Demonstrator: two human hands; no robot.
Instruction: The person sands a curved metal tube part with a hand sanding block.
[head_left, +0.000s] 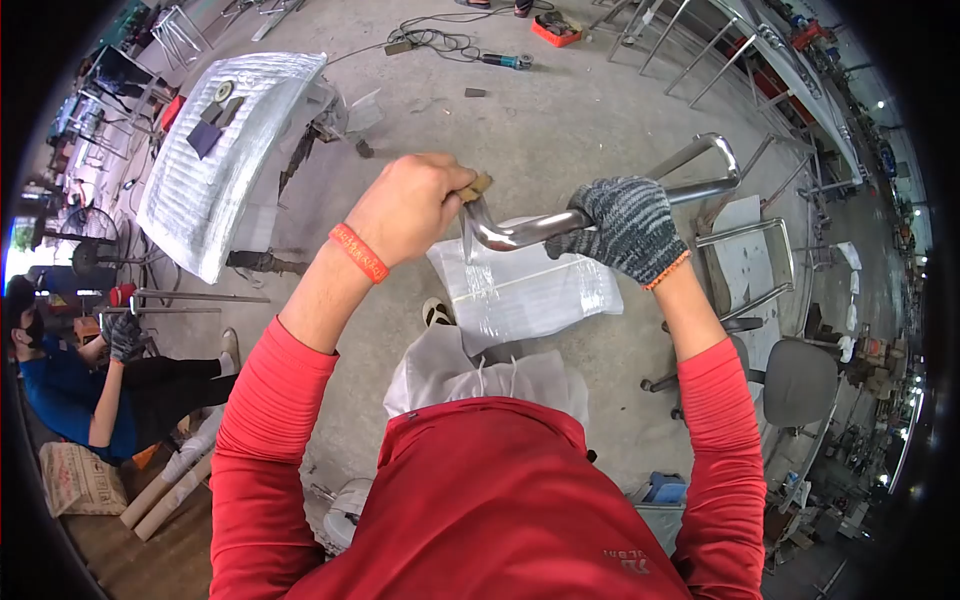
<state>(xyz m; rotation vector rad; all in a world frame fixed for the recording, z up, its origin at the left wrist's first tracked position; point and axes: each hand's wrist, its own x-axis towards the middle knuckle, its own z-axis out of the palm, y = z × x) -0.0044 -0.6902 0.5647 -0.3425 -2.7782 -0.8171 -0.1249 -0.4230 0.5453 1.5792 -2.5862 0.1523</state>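
The person's right hand (pixel 625 225), in a grey knitted glove (pixel 640 215) with an orange cuff edge, is closing firmly around a bent chrome tube frame (pixel 515 235), which is hanging in front of the body above the concrete floor (pixel 410 110). The left hand (pixel 415 205) — bare, with a red lettered wristband (pixel 358 252) at the wrist — is pinching a small tan pad (pixel 478 187) between thumb and fingers and is holding it against the frame's near-left end; the pad looks like an abrasive block, though it is too small to be sure. Beyond the glove, the frame is bending into a closed loop at the upper right. Below the tube, a plastic-wrapped panel (pixel 540 297) is lying in front of the person's legs. To the left, a wrapped tabletop (pixel 262 120) is carrying a dark purple pad (pixel 204 140) and a round disc (pixel 222 91). Farther off, a teal-and-black angle grinder (pixel 507 61) is resting on the floor beside tangled cables (pixel 435 38), near a red tray (pixel 556 30). At the far left, a co-worker in a blue shirt (pixel 75 400) is sitting — gloved, beside metal tubing (pixel 200 297).
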